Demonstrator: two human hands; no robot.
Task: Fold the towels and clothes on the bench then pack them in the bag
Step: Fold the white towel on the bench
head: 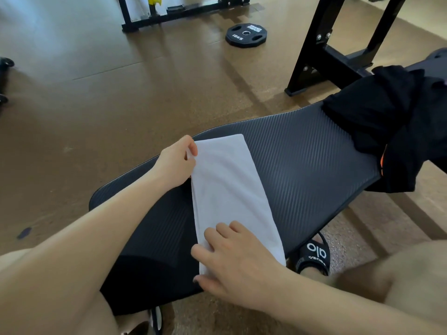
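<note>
Lower centre of frame: right hand [232,259] lies on the near end of a white towel [229,189], fingers loosely spread and bent over the cloth, thumb at the towel's near corner. Whether it grips or only presses, cannot tell.

Towel is folded into a long narrow strip, lying flat on the dark ribbed bench [302,160], running from lower centre up toward mid-frame.

Mid-frame, left of centre: left hand [177,163] at the towel's left edge near the far end, thumb and fingertips pinching the cloth edge. Forearm runs in from lower left.

Lower right, under the bench edge: a black sandal [314,257] with white lettering, on a foot on the floor.

Right of frame, farther along the bench: black clothes [377,126] in a crumpled heap, partly draped over the bench's near edge; a small orange patch shows low on the heap.

Upper right: black metal rack frame [319,56] standing on the brown floor [96,93].

Upper centre: black weight plate [246,35] flat on the floor, marked 10KG. Behind it, upper centre-left, another black frame [169,16] with a yellow part.
</note>
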